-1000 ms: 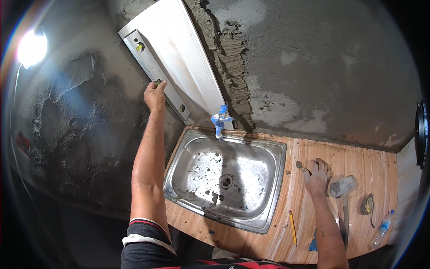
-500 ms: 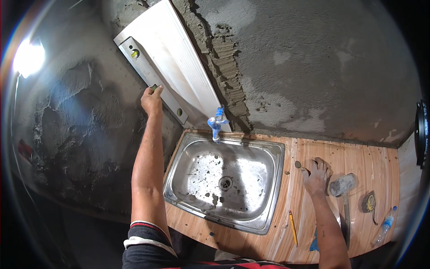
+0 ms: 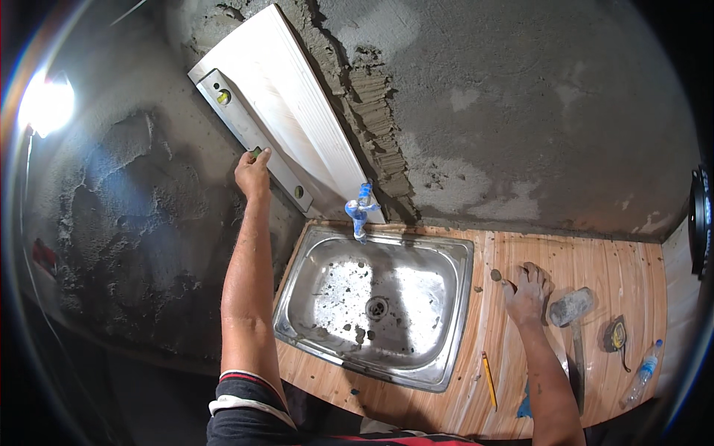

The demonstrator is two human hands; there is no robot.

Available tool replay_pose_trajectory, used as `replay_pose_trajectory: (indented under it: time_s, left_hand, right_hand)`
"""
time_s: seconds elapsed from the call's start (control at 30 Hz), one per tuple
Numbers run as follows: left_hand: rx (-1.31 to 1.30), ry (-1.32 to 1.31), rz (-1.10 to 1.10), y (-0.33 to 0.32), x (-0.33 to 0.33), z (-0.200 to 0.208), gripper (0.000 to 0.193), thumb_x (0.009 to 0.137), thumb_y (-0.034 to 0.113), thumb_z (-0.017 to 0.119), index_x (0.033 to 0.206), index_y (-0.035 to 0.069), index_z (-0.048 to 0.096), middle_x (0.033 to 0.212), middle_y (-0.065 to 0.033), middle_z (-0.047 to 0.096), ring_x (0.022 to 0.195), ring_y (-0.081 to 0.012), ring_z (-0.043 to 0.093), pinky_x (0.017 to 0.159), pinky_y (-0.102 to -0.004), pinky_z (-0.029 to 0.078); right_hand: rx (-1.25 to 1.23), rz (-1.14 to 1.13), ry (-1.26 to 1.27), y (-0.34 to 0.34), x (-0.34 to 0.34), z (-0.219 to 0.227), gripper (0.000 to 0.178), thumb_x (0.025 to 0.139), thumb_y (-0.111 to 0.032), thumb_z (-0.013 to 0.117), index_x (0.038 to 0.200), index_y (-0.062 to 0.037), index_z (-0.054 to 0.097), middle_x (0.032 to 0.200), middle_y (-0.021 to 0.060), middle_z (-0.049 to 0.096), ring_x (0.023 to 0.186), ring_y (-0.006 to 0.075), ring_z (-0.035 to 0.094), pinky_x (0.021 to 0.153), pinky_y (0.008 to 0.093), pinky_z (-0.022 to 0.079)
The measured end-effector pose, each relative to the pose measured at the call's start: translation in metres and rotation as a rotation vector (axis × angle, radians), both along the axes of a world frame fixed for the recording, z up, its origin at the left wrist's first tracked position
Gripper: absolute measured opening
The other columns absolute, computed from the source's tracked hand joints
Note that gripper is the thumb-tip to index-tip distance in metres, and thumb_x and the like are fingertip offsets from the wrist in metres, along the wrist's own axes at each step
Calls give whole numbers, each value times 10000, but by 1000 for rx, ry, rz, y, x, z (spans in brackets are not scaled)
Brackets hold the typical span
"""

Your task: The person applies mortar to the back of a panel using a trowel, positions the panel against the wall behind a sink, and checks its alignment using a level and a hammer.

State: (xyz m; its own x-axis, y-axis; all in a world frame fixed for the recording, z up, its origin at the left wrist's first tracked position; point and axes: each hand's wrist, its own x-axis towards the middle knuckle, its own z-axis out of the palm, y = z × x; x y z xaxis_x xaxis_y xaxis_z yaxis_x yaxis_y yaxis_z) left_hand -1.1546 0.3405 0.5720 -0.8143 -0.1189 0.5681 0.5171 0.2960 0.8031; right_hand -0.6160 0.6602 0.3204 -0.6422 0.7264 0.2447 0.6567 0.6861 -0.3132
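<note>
My left hand (image 3: 253, 177) is closed around the middle of a spirit level (image 3: 280, 169), thumb and fingers at its central opening. The level lies lengthwise along the left edge of a large white tile (image 3: 297, 111), which stands against the wall above the sink. Its yellow-green vials show near both ends. My right hand (image 3: 528, 292) rests on the wood-patterned counter (image 3: 595, 256), fingers spread, holding nothing. A mallet (image 3: 571, 306) with a grey, dusty head lies just to its right, its handle partly behind my forearm. A small mortar lump (image 3: 496, 275) sits by my thumb.
A steel sink (image 3: 372, 377) with mortar crumbs is set into the counter. A blue-wrapped tap (image 3: 360, 212) projects in front of the tile's lower corner. A pencil (image 3: 489, 380), tape measure (image 3: 615, 334) and plastic bottle (image 3: 641, 380) lie on the counter. Ridged mortar (image 3: 381, 123) covers the wall beside the tile.
The whole view has shifted slightly, with the scene sitting a little lower in the picture. Both hands keep their places, the left on the level and the right on the counter.
</note>
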Motion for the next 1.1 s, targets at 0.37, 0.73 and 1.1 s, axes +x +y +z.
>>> replay_pose_trajectory:
  time_s: [0.37, 0.73, 1.1]
  left_hand:
    - [46, -51, -69, 2, 10, 5, 209, 845, 178, 818, 780, 45, 670, 672, 46, 554, 584, -64, 458, 540, -278, 403]
    - [58, -57, -81, 2, 12, 7, 207, 847, 175, 821, 801, 43, 668, 668, 54, 539, 573, -55, 459, 519, -258, 395]
    - [-55, -17, 22, -1, 1, 1, 291, 806, 292, 840, 845, 27, 727, 695, -6, 646, 624, -111, 547, 628, -320, 479]
  right_hand:
    - [0, -7, 35, -3, -1, 9, 505, 874, -352, 687, 1219, 15, 640, 1419, 177, 532, 1338, 384, 451, 1122, 569, 297]
    - [-21, -11, 2, -3, -3, 9, 517, 899, -344, 682, 1287, -8, 617, 1431, 174, 510, 1351, 381, 426, 1127, 561, 289]
    - [-35, 8, 49, -6, -3, 12, 511, 877, -323, 715, 1264, -2, 625, 1402, 178, 531, 1345, 377, 434, 1140, 553, 273]
